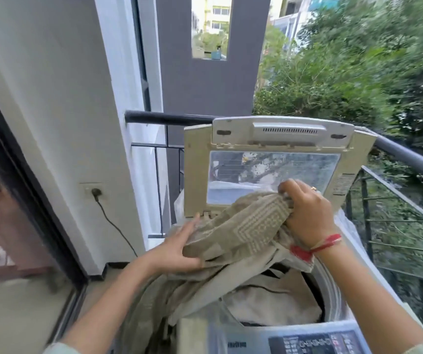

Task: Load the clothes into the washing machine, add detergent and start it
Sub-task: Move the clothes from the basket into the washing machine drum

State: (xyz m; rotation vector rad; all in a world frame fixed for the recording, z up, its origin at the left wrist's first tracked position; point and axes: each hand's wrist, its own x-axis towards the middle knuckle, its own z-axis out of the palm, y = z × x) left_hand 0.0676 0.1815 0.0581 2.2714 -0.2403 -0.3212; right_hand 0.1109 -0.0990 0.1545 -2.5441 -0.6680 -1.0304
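A top-loading washing machine (333, 297) stands on a balcony with its lid (195, 175) raised upright. A beige patterned cloth (251, 226) hangs over the open drum, part trailing down the machine's left side. My left hand (179, 249) grips the cloth's lower left fold. My right hand (307, 213) clutches a bunched part of it higher up, in front of the lid's window. Pale clothes (269, 305) lie inside the drum. The control panel (307, 343) is at the bottom edge. No detergent is in view.
A metal balcony railing (409, 159) runs behind and to the right of the machine, trees beyond. A wall socket with a plugged black cable (95, 192) sits on the white wall at left. A sliding door frame (34, 200) borders the left.
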